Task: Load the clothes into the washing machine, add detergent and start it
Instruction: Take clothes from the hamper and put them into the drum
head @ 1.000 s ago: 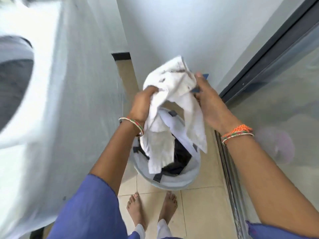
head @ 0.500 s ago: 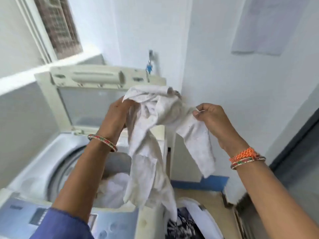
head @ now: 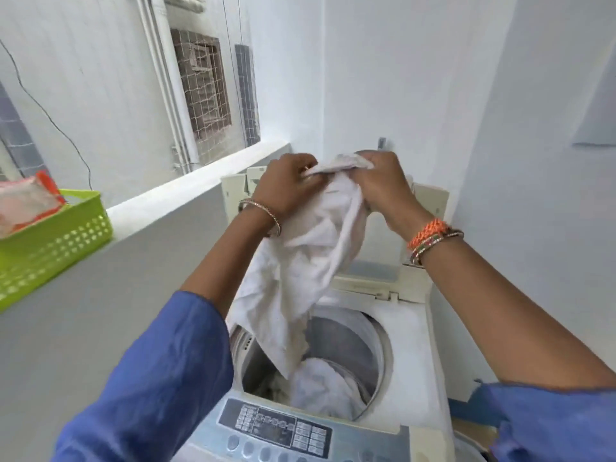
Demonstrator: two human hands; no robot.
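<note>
Both hands hold a white garment [head: 300,261] up over the open top-loading washing machine [head: 406,331]. My left hand [head: 286,185] grips its top edge on the left, and my right hand [head: 383,185] grips the top edge on the right. The cloth hangs down and its lower end dips into the drum [head: 346,345]. More white laundry [head: 323,385] lies at the bottom of the drum. The machine's lid [head: 426,201] stands raised behind my hands. The control panel [head: 276,428] runs along the near edge.
A grey parapet wall [head: 100,295] with a white ledge runs along the left. On the ledge stands a green plastic basket [head: 50,241] with a clear packet [head: 23,205] in it. White walls close off the back and right. A laundry basket's rim [head: 470,445] shows at the lower right.
I have lifted the white garment out of the laundry basket on the floor and carried it left, over the washer. My hands have come closer together, and the cloth now hangs into the drum.
</note>
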